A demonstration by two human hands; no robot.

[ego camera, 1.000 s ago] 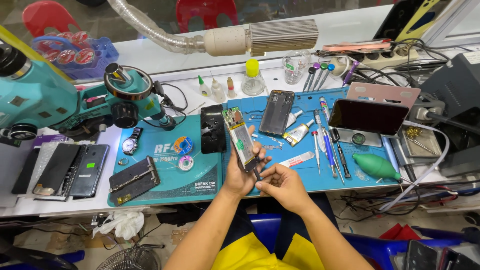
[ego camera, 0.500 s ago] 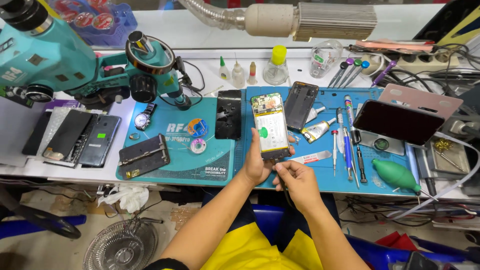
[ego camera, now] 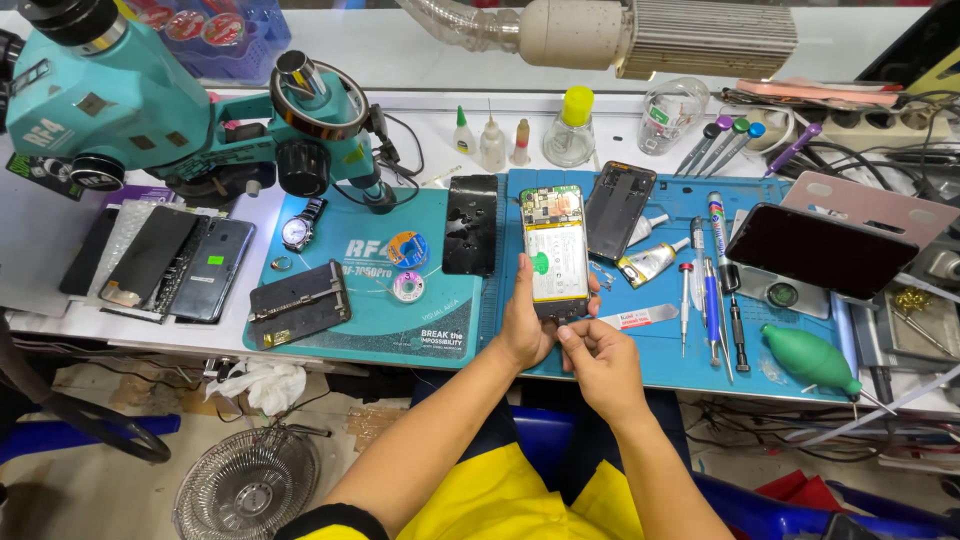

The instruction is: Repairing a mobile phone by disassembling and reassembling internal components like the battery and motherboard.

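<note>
An opened phone (ego camera: 556, 250) with its back off, showing a white battery and a circuit board, is held upright over the blue mat (ego camera: 660, 350). My left hand (ego camera: 527, 322) grips its lower left side. My right hand (ego camera: 598, 352) pinches at the phone's bottom edge with thumb and fingers. A black back cover (ego camera: 471, 224) lies just left of the phone, and a dark phone frame (ego camera: 620, 210) lies just right.
A teal microscope (ego camera: 150, 110) stands at the back left. Several phones (ego camera: 170, 265) lie at the left edge. Screwdrivers and tweezers (ego camera: 710, 290), glue tubes (ego camera: 650, 262), a green air blower (ego camera: 812, 360) and a propped dark tablet (ego camera: 820, 250) sit right. A fan (ego camera: 245, 485) stands on the floor.
The view has shifted so the bench sits more centred. Both hands have kept hold of the opened phone; my right hand stays at its bottom edge.
</note>
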